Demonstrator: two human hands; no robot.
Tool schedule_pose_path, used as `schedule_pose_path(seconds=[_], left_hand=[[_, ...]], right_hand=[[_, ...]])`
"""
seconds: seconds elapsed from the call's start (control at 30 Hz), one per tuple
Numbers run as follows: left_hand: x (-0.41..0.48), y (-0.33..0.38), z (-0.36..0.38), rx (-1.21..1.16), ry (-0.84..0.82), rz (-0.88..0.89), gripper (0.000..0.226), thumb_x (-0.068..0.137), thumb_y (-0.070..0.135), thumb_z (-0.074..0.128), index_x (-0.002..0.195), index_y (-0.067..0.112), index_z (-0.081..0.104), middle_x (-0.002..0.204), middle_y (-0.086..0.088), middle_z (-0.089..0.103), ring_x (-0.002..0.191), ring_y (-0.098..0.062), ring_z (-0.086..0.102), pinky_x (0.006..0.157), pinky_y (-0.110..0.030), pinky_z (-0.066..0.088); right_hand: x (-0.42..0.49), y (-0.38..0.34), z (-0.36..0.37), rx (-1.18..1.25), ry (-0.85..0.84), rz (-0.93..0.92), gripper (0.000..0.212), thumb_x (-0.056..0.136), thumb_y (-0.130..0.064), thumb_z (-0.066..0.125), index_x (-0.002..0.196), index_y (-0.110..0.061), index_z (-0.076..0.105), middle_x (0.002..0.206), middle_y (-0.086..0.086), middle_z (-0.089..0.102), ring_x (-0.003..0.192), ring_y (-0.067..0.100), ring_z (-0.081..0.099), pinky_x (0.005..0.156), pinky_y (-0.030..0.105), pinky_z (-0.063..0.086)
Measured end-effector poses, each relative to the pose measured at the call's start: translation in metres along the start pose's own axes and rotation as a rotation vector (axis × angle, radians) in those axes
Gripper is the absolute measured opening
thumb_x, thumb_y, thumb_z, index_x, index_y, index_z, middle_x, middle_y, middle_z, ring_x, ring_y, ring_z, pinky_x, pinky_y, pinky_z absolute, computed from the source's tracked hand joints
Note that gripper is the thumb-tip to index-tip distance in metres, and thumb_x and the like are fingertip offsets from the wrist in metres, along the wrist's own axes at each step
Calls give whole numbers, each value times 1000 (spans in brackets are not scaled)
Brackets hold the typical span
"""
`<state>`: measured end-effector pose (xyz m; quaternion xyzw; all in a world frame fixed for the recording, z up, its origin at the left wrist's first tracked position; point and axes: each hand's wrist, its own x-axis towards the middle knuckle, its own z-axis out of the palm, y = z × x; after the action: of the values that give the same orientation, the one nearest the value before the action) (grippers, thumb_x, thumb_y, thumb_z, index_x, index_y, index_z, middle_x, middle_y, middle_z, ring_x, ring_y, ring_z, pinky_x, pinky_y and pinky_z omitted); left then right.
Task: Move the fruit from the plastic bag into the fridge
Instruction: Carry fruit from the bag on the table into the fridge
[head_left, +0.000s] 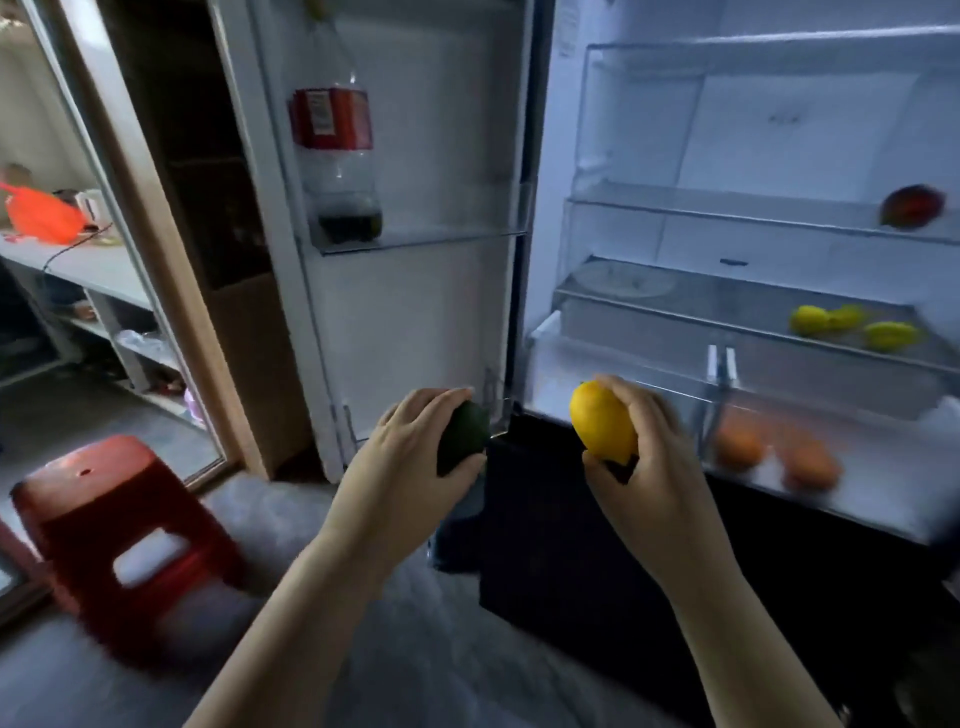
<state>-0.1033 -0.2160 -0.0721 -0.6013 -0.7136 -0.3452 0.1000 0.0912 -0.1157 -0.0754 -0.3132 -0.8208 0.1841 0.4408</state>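
My left hand (415, 457) grips a dark green fruit (462, 439) in front of the open fridge door's lower edge. My right hand (649, 457) holds a yellow mango (602, 421) just before the fridge's bottom drawer. The fridge (675, 156) stands open and lit. A red-green fruit (911, 206) lies on the middle shelf at the right. Three yellow-green fruits (847, 325) rest on the shelf below it. Two orange fruits (774, 454) lie in the clear bottom drawer (883, 467). No plastic bag with fruit is in sight.
A cola bottle (337, 161) stands in the open door's rack (415, 241). A red plastic stool (119, 530) sits on the floor at the left. Beyond a glass sliding door, a white shelf (78, 265) carries an orange bag (44, 213).
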Motion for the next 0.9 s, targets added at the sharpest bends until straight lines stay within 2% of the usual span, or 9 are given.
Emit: schedule_pose_path(seconds=[0.1, 0.2, 0.27, 0.33, 0.4, 0.53, 0.63, 0.8, 0.9], left_hand=[[26, 38, 35, -34, -60, 33, 57, 84, 37, 65, 135, 24, 47, 128, 9, 50, 115, -12, 48, 92, -19, 35], [56, 66, 62, -63, -94, 79, 57, 83, 37, 65, 135, 25, 46, 129, 11, 49, 117, -11, 47, 94, -20, 36], [76, 78, 79, -81, -106, 105, 57, 82, 36, 65, 135, 25, 47, 129, 11, 49, 117, -11, 47, 95, -23, 37], [94, 84, 98, -101, -126, 122, 56, 82, 36, 65, 134, 26, 47, 129, 12, 49, 117, -10, 47, 96, -25, 39], [111, 85, 118, -116, -152, 145, 56, 83, 36, 65, 134, 27, 46, 129, 13, 48, 117, -9, 46, 94, -25, 39], [157, 80, 160, -163, -195, 165, 54, 83, 38, 64, 133, 30, 44, 124, 20, 47, 113, -2, 45, 89, -23, 39], [198, 73, 194, -204, -191, 178, 53, 82, 37, 65, 131, 31, 46, 122, 19, 48, 113, -6, 46, 90, -26, 41], [264, 68, 244, -274, -230, 213, 54, 84, 34, 65, 134, 30, 45, 125, 18, 47, 114, -3, 45, 91, -22, 39], [298, 66, 278, -297, -263, 247, 53, 84, 34, 65, 133, 29, 46, 125, 18, 47, 114, -4, 46, 89, -26, 44]], right_hand=[[2, 41, -38, -50, 49, 51, 62, 77, -5, 70, 131, -24, 46, 124, -5, 45, 104, 0, 42, 84, 1, 33], [10, 74, -69, -95, 102, 71, 62, 76, -3, 71, 130, -23, 48, 125, -3, 48, 111, 10, 49, 89, 10, 37], [17, 95, -84, -128, 141, 69, 62, 75, -1, 72, 129, -19, 49, 126, 1, 51, 113, 9, 47, 93, 6, 32], [25, 114, -93, -169, 172, 76, 64, 72, 2, 74, 129, -16, 50, 124, 4, 53, 110, 0, 42, 91, -1, 25], [34, 133, -98, -192, 195, 95, 66, 70, 3, 75, 129, -15, 51, 121, 1, 53, 106, -4, 39, 90, -2, 24], [67, 172, -102, -162, 201, 147, 67, 71, 3, 71, 129, -22, 48, 119, -10, 49, 107, 0, 45, 94, 11, 34], [101, 203, -101, -141, 182, 154, 69, 71, 8, 67, 130, -22, 48, 122, -6, 49, 112, -8, 44, 94, 6, 31], [158, 253, -94, -180, 169, 180, 66, 76, 3, 68, 133, -21, 45, 125, -2, 47, 113, -13, 41, 89, 1, 30], [175, 281, -91, -225, 165, 187, 64, 78, -1, 67, 134, -22, 44, 126, -6, 46, 118, -4, 42, 96, 9, 31]])
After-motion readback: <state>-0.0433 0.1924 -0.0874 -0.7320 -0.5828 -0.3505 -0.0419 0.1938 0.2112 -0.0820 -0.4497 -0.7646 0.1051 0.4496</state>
